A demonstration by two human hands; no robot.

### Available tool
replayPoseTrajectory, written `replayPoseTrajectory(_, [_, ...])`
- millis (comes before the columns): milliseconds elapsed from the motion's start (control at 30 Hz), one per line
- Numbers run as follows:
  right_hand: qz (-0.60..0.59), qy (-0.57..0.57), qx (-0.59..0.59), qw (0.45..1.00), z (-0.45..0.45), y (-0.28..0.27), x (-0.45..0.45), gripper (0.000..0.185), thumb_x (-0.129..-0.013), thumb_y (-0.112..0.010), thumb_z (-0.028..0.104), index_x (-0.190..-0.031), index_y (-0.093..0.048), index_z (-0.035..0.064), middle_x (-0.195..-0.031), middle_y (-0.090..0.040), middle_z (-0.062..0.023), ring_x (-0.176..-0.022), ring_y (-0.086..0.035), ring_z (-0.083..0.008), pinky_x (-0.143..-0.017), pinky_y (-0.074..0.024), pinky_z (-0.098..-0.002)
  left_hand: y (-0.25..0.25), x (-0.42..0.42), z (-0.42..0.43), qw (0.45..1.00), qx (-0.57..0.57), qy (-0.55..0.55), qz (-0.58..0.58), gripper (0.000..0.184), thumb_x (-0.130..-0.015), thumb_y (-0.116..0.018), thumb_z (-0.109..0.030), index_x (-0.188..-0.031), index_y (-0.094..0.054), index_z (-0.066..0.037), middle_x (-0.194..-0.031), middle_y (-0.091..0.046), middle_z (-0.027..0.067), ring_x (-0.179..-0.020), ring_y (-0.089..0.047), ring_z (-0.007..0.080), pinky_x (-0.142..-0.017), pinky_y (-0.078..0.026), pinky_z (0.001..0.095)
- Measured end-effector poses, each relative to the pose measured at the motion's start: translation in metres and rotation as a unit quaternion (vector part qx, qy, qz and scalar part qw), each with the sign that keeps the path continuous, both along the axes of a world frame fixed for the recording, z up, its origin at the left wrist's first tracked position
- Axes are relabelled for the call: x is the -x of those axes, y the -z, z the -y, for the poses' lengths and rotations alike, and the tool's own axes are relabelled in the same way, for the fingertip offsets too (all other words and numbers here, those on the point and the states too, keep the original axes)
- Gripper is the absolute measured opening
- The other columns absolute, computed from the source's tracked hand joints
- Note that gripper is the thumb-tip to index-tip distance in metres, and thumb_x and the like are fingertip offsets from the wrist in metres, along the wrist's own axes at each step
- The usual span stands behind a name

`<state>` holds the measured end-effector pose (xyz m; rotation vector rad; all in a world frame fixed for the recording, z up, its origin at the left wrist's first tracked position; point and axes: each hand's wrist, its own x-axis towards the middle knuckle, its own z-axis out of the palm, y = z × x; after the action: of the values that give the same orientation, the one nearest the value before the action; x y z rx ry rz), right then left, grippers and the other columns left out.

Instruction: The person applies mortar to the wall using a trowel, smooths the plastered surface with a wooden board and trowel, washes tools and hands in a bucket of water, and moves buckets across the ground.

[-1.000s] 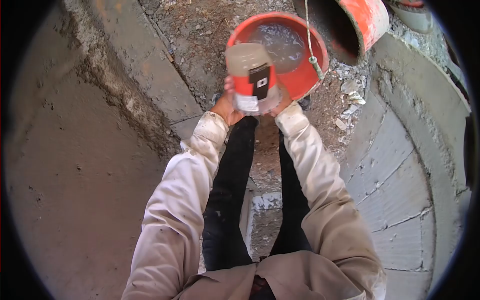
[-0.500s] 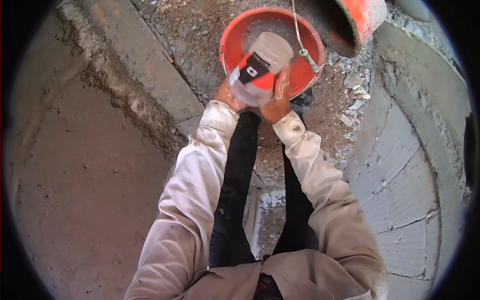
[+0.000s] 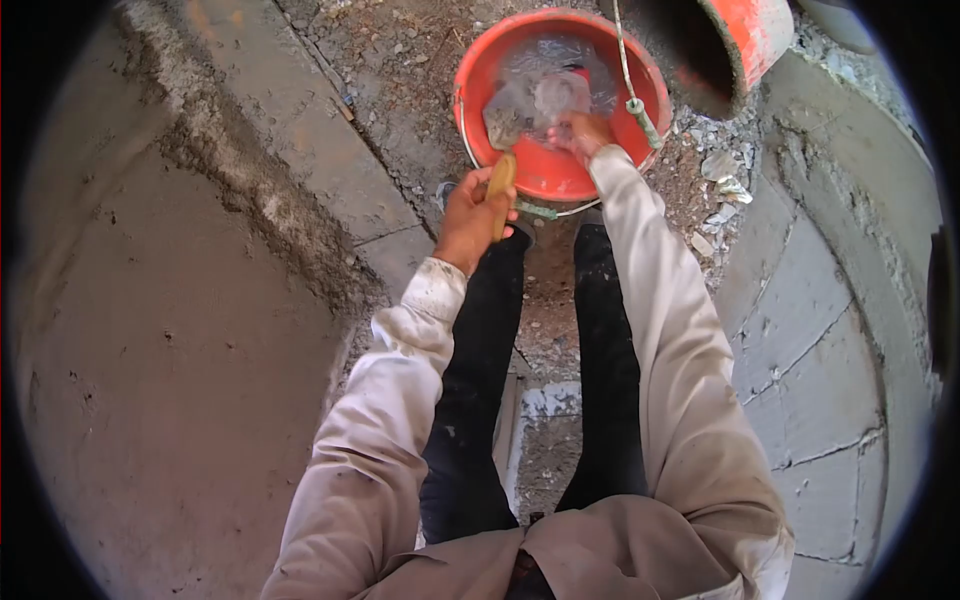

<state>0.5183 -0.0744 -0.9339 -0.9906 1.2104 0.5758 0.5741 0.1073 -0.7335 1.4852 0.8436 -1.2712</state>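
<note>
A clear plastic container [image 3: 562,95], with a bit of red showing, lies in the cloudy water of the red bucket [image 3: 543,188]. My right hand [image 3: 588,134] reaches inside the bucket and grips the container's near side; some fingertips are under water. By the bucket's near left rim, my left hand [image 3: 472,215] is closed around a tool with a tan handle [image 3: 502,195]. A rough greyish piece [image 3: 504,127], perhaps the tool's head, shows inside the rim in line with that handle. Its exact kind is unclear.
A second orange-red bucket [image 3: 752,45] lies tipped at the upper right. The wire handle [image 3: 624,60] with a green grip crosses the first bucket. Broken rubble [image 3: 718,170] lies to the right. Smooth grey cement surfaces [image 3: 190,370] flank both sides, and my legs stand between.
The container, held up in both hands before, has gone down into the bucket's water with my right hand. My left hand has left it and now holds the tan-handled tool.
</note>
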Motion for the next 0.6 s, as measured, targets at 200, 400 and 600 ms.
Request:
replayPoseTrajectory(200, [0.300,0.101,-0.311,0.896,0.011,-0.127,-0.012,0.054,-0.087,-0.064,0.016,-0.132,-0.043,-0.0010,-0.113,-0.060,-0.0148,-0.100,-0.062,-0.0213,-0.084,-0.0535,-0.0340,-0.052,0.017,0.000,0.821,-0.188,0.373,0.390,0.052,-0.069,-0.070,0.005,-0.118,-0.056,-0.005,-0.097,-0.061,0.0122,-0.085,-0.063,0.0290,-0.072,-0.051,0.0402])
replayPoseTrajectory(400, [0.328,0.118,-0.475,0.808,-0.027,-0.188,-0.042,0.067,-0.091,-0.054,0.046,-0.140,-0.037,0.0043,-0.128,-0.054,-0.0200,-0.113,-0.057,-0.0296,-0.096,-0.0467,-0.0421,-0.070,0.020,-0.005,0.685,-0.216,0.475,0.509,0.043,-0.064,-0.067,0.004,-0.106,-0.063,-0.004,-0.093,-0.062,0.0142,-0.087,-0.059,0.0351,-0.072,-0.050,0.0443])
replayPoseTrajectory(600, [0.537,-0.085,-0.073,0.836,-0.045,-0.163,-0.057,0.035,-0.089,-0.061,0.006,-0.123,-0.056,0.0018,-0.119,-0.061,-0.0105,-0.105,-0.059,-0.0153,-0.094,-0.0467,-0.0323,-0.078,0.013,-0.005,0.694,-0.230,0.460,0.504,0.023,-0.070,-0.065,0.001,-0.092,-0.065,-0.001,-0.088,-0.062,0.0164,-0.085,-0.059,0.0386,-0.074,-0.049,0.0475])
